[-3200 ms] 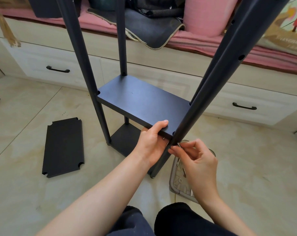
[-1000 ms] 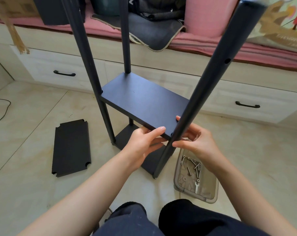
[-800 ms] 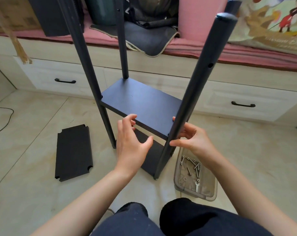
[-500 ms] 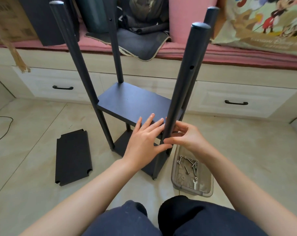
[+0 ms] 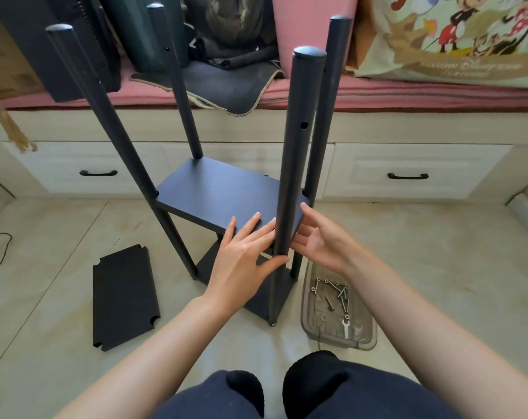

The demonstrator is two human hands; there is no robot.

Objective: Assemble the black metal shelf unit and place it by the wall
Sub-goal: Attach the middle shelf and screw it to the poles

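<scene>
The black shelf unit stands on the tiled floor with several upright posts. Its middle shelf board (image 5: 217,193) sits partway up and a bottom board (image 5: 261,293) lies low between the posts. My left hand (image 5: 241,258) lies flat with straight fingers on the near edge of the middle board, thumb against the nearest post (image 5: 293,164). On the right side of that post, my right hand (image 5: 320,240) is open, fingers spread at the board's corner. A loose black shelf panel (image 5: 125,299) lies on the floor to the left.
A clear plastic tray (image 5: 337,335) with screws and a small wrench sits on the floor right of the unit. Behind it runs a drawer bench (image 5: 408,164) with a pink cushion, bags and a cardboard box. A cable lies at far left. My knees are at the bottom.
My view rose, so the post tops now show. My left hand let go of the board's edge and now lies flat on top of it. My right hand's fingers opened beside the post.
</scene>
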